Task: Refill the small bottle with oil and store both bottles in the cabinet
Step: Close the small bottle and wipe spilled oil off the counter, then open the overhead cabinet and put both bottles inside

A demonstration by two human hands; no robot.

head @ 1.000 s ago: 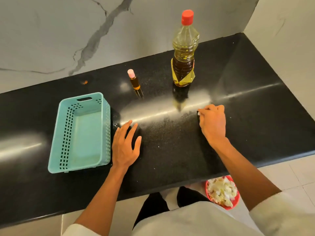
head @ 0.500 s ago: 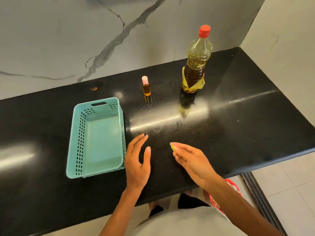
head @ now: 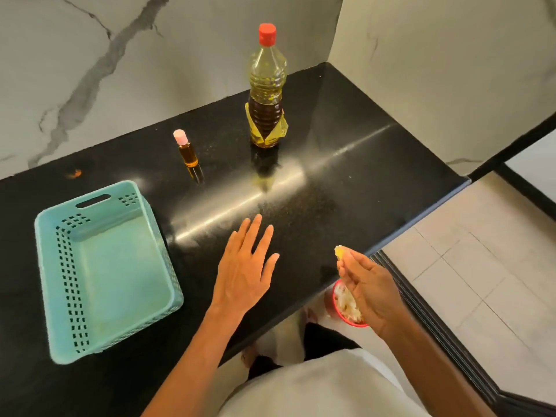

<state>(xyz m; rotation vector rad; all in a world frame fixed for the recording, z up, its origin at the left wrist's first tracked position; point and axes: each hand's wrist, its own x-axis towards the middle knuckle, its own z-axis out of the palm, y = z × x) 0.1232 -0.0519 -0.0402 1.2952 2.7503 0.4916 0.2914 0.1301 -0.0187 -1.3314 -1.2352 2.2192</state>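
Small bottle (head: 188, 149): upright on the black counter (head: 346, 176), pink cap on, amber oil inside. We log it at 11 o'clock from the left hand (head: 243, 272), well apart from it, towards the back of the counter.

Large bottle (head: 267, 91): upright, red cap on, at 3 o'clock from the small bottle, near but not touching. Dark oil fills its lower part; the upper part looks clear yellow. A crumpled yellow label wraps the lower body.

Left hand: palm down over the counter, fingers straight and spread, holding nothing. We cannot tell whether the palm touches the surface.

Right hand (head: 367, 287): at 3 o'clock from the left hand, held off the counter's front edge. Its fingertips pinch a small pale yellow scrap (head: 339, 251); we cannot make out what the scrap is.

Teal basket (head: 120, 275): perforated plastic, nothing inside, at 9 o'clock from the left hand, near it, on the counter.

Red bowl (head: 356, 324): down on the floor below the right hand, partly hidden by it, holding pale whitish pieces.

Orange speck (head: 75, 173): on the counter at 12 o'clock from the basket, close to the marble wall (head: 120, 70).

Tiled floor (head: 481, 266): at 3 o'clock from the right hand.
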